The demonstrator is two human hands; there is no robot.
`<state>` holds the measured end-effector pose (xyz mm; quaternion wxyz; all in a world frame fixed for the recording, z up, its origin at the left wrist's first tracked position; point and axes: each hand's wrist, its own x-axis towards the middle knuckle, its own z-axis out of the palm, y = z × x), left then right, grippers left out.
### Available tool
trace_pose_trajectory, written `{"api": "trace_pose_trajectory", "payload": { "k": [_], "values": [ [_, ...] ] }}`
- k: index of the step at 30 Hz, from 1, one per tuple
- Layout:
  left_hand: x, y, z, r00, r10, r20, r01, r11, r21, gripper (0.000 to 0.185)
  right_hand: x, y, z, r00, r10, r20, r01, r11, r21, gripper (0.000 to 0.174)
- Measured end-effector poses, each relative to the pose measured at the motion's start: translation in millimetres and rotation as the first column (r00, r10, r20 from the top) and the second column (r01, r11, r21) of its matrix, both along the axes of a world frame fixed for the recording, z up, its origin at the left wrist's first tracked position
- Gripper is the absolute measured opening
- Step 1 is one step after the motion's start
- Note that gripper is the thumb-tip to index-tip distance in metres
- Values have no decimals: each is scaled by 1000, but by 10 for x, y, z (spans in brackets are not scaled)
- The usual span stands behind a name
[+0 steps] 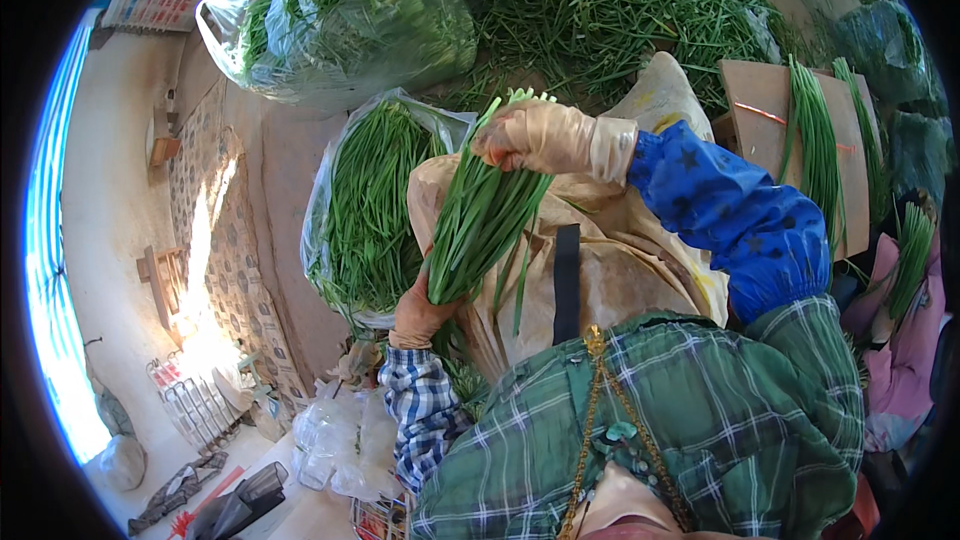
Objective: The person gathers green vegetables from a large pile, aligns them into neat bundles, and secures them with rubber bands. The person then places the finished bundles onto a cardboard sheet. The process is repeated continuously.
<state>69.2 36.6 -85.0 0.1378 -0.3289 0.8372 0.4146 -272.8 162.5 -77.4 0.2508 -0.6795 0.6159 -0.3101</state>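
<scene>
A bundle of long green leafy stalks, like Chinese chives (487, 221), lies slanted across my lap. My right hand (536, 136), in a pale translucent glove, is closed round its upper part just below the cut ends. Round the lower, leafy part my left hand (429, 307) is closed, its fingers partly hidden by the leaves. Close to the left of the bundle stands a clear plastic bag (315, 232) packed with similar stalks. A tan apron (600, 270) covers my lap, with a dark strap on it.
A full plastic bag of greens (360, 37) stands at the top; right of it is a heap of loose stalks (630, 7). Cardboard (761, 101) at the right bears more stalks and a red tie. Another person's pink-clad part (907, 345) and stalks show at far right. Clear bags (345, 435) lie lower left.
</scene>
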Motion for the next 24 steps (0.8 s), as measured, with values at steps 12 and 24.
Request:
{"api": "trace_pose_trajectory", "payload": {
  "k": [12, 24],
  "values": [
    [127, 9, -227, 986, -19, -168, 8, 998, -65, 89, -1622, 422, 604, 568, -403, 717, 684, 716, -139, 29],
    [53, 155, -11, 999, -16, -34, 9, 982, -189, 90, 302, 264, 35, 923, -265, -279, 240, 963, -123, 18]
  ]
}}
